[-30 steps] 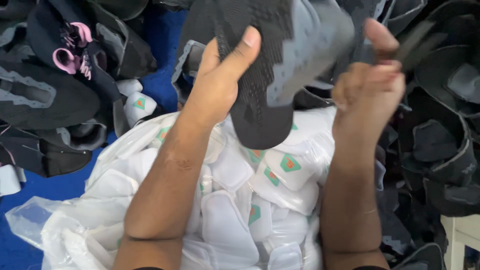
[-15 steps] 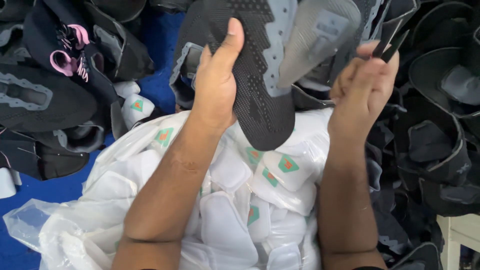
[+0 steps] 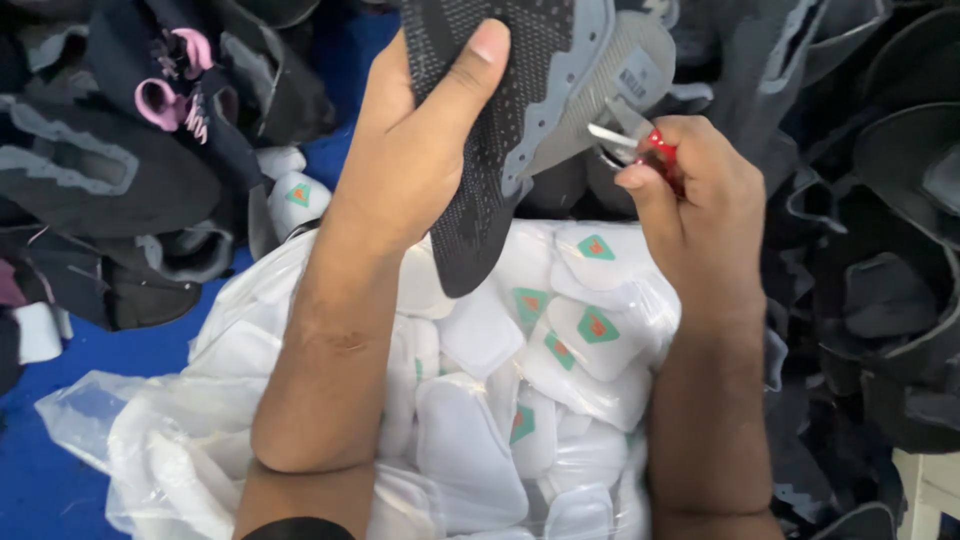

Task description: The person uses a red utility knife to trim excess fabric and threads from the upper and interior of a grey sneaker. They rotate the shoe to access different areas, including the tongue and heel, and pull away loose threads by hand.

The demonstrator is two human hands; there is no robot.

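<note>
Looking down, we see our left hand [image 3: 415, 160] clamped on a dark knit shoe upper [image 3: 500, 120], thumb pressed across its speckled black face and fingers hidden behind it. The upper hangs just above a clear plastic bag [image 3: 150, 440] full of white insole pieces [image 3: 470, 440], its rounded lower end touching or nearly touching the top of that heap; we cannot tell which. A grey band runs along the upper's edge, and a pale grey mesh panel [image 3: 625, 60] spreads from its upper right part.

Our right hand [image 3: 700, 200] sits just right of the upper, above the bag's right side, fingers curled together around a small pair of snips with red handles [image 3: 655, 150]. The metal blades [image 3: 612, 133] poke out toward the upper and meet the edge of the grey mesh panel; whether the blades are apart or together is too small to tell.

Several of the white pieces in the bag carry a green and orange patch [image 3: 597, 326]. Left of the bag, more dark shoe uppers [image 3: 90, 170] lie heaped on a blue floor [image 3: 40, 490], one with pink loops [image 3: 165, 100]. Right of the bag, another pile of dark uppers [image 3: 880, 280] crowds close against our right forearm.
</note>
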